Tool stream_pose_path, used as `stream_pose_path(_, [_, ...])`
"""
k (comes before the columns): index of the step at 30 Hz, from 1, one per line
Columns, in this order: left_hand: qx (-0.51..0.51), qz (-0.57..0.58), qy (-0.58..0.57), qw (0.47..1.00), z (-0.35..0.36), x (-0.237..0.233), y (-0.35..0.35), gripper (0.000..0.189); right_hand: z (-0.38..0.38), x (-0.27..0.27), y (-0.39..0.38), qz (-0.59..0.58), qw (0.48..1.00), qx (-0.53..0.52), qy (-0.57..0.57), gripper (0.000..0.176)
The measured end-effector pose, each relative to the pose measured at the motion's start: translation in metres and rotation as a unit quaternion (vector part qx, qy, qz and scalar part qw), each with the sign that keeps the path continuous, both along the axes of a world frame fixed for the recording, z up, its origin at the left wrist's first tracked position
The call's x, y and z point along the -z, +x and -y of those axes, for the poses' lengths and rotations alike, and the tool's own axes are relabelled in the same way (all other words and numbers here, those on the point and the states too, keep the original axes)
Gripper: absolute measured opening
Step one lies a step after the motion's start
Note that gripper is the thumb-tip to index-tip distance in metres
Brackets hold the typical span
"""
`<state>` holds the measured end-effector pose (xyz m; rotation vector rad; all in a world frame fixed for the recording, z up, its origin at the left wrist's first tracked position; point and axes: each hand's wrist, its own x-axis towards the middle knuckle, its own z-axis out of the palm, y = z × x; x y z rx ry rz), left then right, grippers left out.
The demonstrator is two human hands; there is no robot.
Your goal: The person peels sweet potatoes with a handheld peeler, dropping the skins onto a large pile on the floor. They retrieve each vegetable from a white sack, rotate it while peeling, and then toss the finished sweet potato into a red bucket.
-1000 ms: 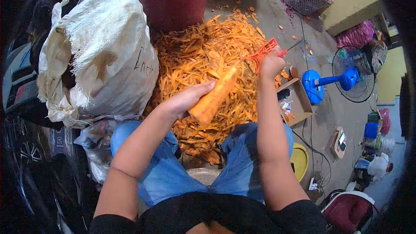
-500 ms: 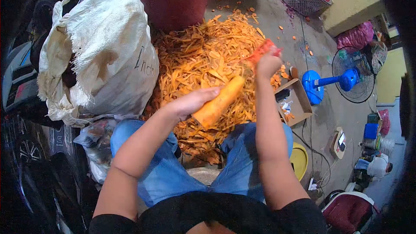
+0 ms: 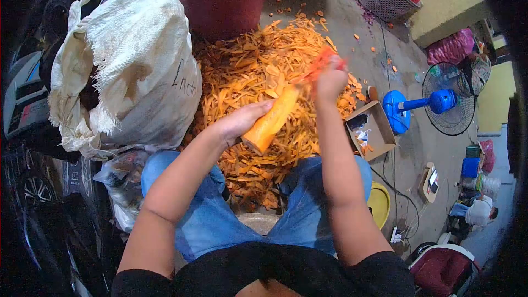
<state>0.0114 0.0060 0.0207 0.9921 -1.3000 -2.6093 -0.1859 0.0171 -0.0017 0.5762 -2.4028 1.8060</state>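
Note:
My left hand [image 3: 247, 121] is closed around a thick orange carrot [image 3: 273, 120], which slants up and away to the right over a heap of peelings [image 3: 242, 85]. The carrot's blunt near end points toward my lap. In my right hand [image 3: 331, 83] is a red peeler [image 3: 319, 65], blurred by motion. It hangs just past the carrot's far end, and my fingers hide its handle. The long orange strips of the heap spread over the floor between and beyond my knees.
A white woven sack [image 3: 143, 71] stands left of the heap, with a dark red tub [image 3: 220, 0] behind it. To the right are a cardboard box [image 3: 379, 132], a blue fan [image 3: 421, 102] and cables. A person [image 3: 478, 210] is farther off at right.
My right hand and the peeler have moved slightly left and toward me. The carrot has tipped a little more upright and shifted left in my left hand.

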Motion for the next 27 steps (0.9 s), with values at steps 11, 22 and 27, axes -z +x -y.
stream_pose_path(11, [-0.050,-0.003,0.015,0.999,0.009,-0.005,-0.007,0.035,-0.016,-0.037,0.081,0.025,0.970,-0.240,0.016,0.026])
stream_pose_path(22, [-0.004,0.033,-0.013,0.999,0.001,0.001,-0.001,0.035,-0.010,-0.029,0.003,0.147,0.985,-0.051,-0.078,0.029])
stream_pose_path(27, [-0.091,0.027,0.089,0.991,0.009,0.010,-0.004,0.034,-0.015,-0.029,0.083,0.039,0.974,-0.218,-0.039,0.027])
